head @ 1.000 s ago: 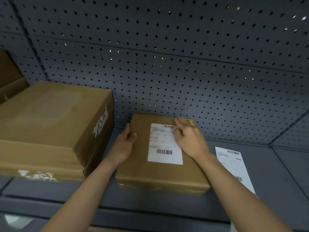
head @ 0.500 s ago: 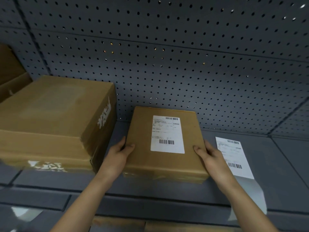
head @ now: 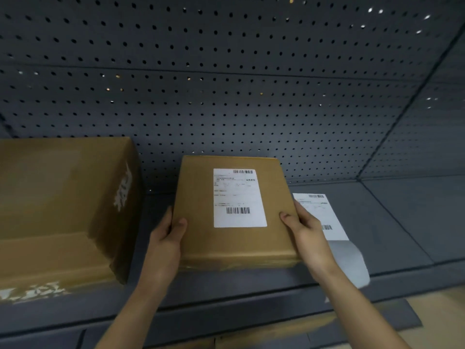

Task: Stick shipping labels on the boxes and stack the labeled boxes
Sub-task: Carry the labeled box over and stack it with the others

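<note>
Two cardboard boxes show in the head view: a large brown cardboard box at the left end of the grey shelf, and a flat brown cardboard box at the middle of the shelf, its far edge near the perforated grey back panel. Two white shipping labels are in sight. One, the stuck white label, lies flat on the top of the flat box. The other, a loose white label, lies on the shelf just right of that box, and its grey backing strip curls over the shelf's front edge.

A second ago the right hand lay flat on the stuck label while the left hand steadied the box's left edge. Now the label is uncovered and both hands sit at the box's sides, nearer its front corners.

The left hand grips the left edge, thumb on top and fingers curled out of sight under the side. The right hand grips the right edge the same way, partly covering the loose label. Both forearms reach up from the bottom of the view. Whether the box is lifted off the shelf cannot be told.
</note>
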The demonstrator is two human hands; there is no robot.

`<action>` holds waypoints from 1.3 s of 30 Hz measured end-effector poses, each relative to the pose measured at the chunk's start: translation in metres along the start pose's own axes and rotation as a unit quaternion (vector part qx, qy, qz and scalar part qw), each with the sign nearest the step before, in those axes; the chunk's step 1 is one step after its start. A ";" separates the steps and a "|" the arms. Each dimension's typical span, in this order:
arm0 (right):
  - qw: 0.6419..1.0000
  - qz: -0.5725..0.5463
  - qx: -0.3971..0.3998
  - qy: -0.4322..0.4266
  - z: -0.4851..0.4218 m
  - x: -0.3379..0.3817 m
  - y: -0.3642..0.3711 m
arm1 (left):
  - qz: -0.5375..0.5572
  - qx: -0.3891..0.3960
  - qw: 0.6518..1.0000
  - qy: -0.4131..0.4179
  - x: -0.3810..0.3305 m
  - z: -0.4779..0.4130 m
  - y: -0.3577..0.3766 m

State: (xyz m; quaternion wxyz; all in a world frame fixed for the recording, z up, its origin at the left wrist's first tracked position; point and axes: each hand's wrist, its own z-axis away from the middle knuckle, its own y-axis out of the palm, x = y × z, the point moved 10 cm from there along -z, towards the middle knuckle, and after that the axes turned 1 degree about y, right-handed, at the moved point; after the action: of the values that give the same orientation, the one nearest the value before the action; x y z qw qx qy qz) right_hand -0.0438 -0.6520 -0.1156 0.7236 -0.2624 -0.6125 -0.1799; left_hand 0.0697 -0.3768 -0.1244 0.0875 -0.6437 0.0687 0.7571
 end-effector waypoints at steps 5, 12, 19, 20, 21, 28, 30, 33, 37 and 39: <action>0.998 -0.007 -0.047 -0.036 0.017 0.017 -0.051 | -0.013 0.045 0.998 0.047 -0.017 0.010 0.043; 0.991 -0.009 -0.115 -0.066 0.048 0.015 -0.170 | -0.034 0.122 0.988 0.086 -0.036 0.049 0.157; 0.980 -0.003 -0.195 -0.049 0.087 -0.024 -0.332 | -0.069 0.188 0.975 0.097 -0.030 0.111 0.306; 0.977 -0.001 -0.207 -0.044 0.094 -0.030 -0.354 | -0.076 0.197 0.972 0.100 -0.026 0.120 0.327; 0.975 0.000 -0.219 -0.042 0.103 -0.034 -0.377 | -0.081 0.208 0.969 0.103 -0.024 0.132 0.348; 0.957 -0.009 -0.289 -0.021 0.152 -0.068 -0.499 | -0.090 0.269 0.954 0.099 -0.005 0.196 0.467; 0.955 -0.005 -0.296 -0.013 0.154 -0.074 -0.518 | -0.098 0.281 0.950 0.096 -0.001 0.202 0.487; 0.955 -0.002 -0.295 -0.011 0.147 -0.079 -0.532 | -0.122 0.278 0.948 0.092 0.003 0.196 0.505; 0.962 0.009 -0.273 -0.013 0.114 -0.077 -0.540 | -0.121 0.259 0.954 0.085 0.004 0.175 0.522; 0.964 0.022 -0.263 -0.016 0.091 -0.073 -0.545 | -0.113 0.245 0.959 0.086 0.001 0.162 0.532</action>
State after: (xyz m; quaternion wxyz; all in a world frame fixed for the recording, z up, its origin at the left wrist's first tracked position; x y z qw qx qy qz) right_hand -0.4462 -1.0364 -0.0905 0.6228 -0.4601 -0.5493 -0.3142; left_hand -0.2039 -0.8601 -0.1042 0.3218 -0.6690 0.1861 0.6436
